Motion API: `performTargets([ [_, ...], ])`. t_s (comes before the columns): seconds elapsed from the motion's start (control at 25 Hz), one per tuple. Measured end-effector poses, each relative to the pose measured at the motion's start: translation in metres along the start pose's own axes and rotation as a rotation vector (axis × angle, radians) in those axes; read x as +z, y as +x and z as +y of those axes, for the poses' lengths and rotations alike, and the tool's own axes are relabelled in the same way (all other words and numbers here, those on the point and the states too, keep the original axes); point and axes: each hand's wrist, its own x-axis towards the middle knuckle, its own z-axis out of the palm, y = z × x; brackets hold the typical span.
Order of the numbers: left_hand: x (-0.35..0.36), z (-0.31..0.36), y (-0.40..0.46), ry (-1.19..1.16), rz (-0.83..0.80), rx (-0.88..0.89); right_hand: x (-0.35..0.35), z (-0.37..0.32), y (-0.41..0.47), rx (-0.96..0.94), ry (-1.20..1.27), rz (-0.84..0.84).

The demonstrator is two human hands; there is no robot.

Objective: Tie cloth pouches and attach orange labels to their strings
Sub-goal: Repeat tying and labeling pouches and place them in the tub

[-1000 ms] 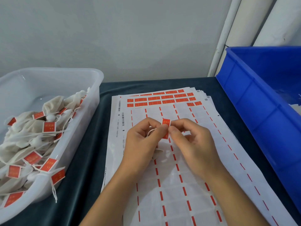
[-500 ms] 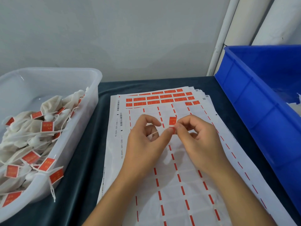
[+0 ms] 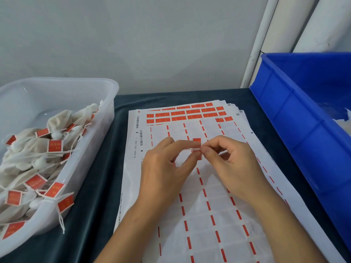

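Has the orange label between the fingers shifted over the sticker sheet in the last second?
Yes. The orange label has drifted right across the sticker sheet, from one dashed red column toward the next, pinched by the left hand and right hand.

Soft even indoor light, faint shadows, slight softness, wide-angle bending at edges

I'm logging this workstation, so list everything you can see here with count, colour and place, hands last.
clear bin: one, translucent, left.
cloth pouches: many, off-white, tagged orange, in clear bin.
label sheets: a stack, white, a few orange labels left at the far end, centre.
blue crate: one, right.
table cover: one, dark teal, beneath everything.
orange label: one, between the fingertips.
string: one, white, across the label.
left hand: pinches string and label.
right hand: pinches the label.
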Motion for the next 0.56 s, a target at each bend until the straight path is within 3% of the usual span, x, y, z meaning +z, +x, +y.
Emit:
performTargets([
  [0.32, 0.0022, -0.0023, 0.0011, -0.053, -0.044, -0.115, -0.0021, -0.0051, -0.0015, -0.092, -0.088, 0.108],
  [0.56, -0.0005, -0.0015, 0.0030, -0.261, -0.091, -0.231, -0.0013, -0.0068, -0.0009, -0.088, 0.047, 0.096],
])
